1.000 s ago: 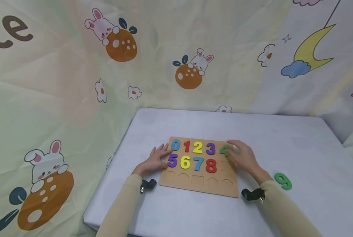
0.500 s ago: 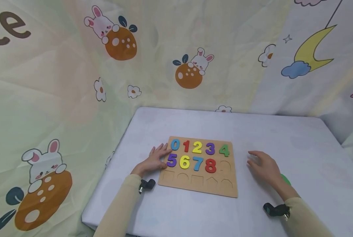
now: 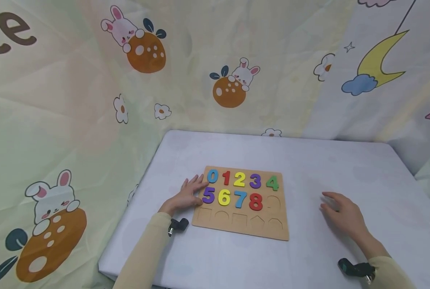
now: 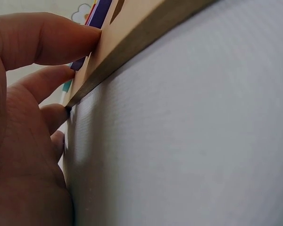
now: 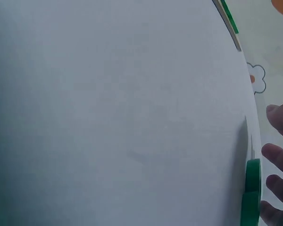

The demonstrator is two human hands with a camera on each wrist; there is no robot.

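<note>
A wooden number board (image 3: 269, 233) lies on the table, with coloured numbers 0 to 8 in two rows. My left hand (image 3: 184, 197) rests at its left edge beside the purple 5 (image 3: 208, 195), fingers spread. In the left wrist view, the thumb (image 4: 68, 40) touches the board's edge. Off to the board's right, my right hand (image 3: 346, 216) hovers with loosely bent fingers, holding nothing. Green 9 (image 5: 251, 193) stands out close to those fingers in the right wrist view; the hand hides it in the head view.
The white tabletop (image 3: 308, 160) stretches around the board. Behind it hangs a printed cloth (image 3: 186, 72) with rabbits and a moon. An outlined recess (image 3: 273, 202) shows right of the red 8 (image 3: 255, 202). Shape outlines run along the board's bottom row.
My right hand has left the green 4 and moved right and toward me, over the spot where the green 9 lay visible. My left hand has stayed at the board's edge.
</note>
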